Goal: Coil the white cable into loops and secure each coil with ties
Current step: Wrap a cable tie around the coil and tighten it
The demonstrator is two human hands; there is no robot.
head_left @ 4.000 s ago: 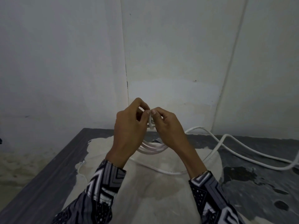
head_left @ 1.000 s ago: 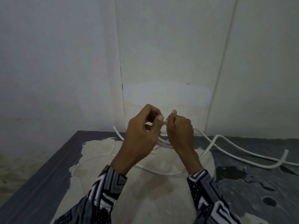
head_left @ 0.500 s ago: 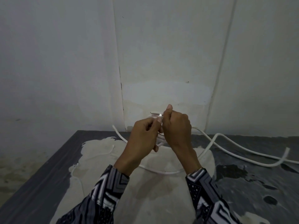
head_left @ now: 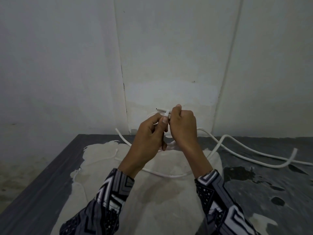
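Observation:
A white cable [head_left: 237,146] runs over the dark floor from the right and gathers into loops held up in front of me. My left hand [head_left: 149,139] and my right hand [head_left: 183,128] meet at the top of the loops. Both pinch a small white tie [head_left: 166,114] wrapped round the bundle. A short cable end [head_left: 160,109] sticks out to the left above my left thumb. Below my hands one loop [head_left: 162,173] sags onto the pale patch of floor. Most of the coil is hidden behind my hands.
The floor [head_left: 264,192] is dark grey with a large pale worn patch [head_left: 152,200] under my arms. A thin white string [head_left: 108,156] lies on the patch at the left. White walls [head_left: 169,56] rise close behind. Another cable end [head_left: 294,150] curls up at right.
My hands have risen a little and closed together at the top of the bundle. The short cable end now shows above my left thumb. The loops hang lower behind my hands.

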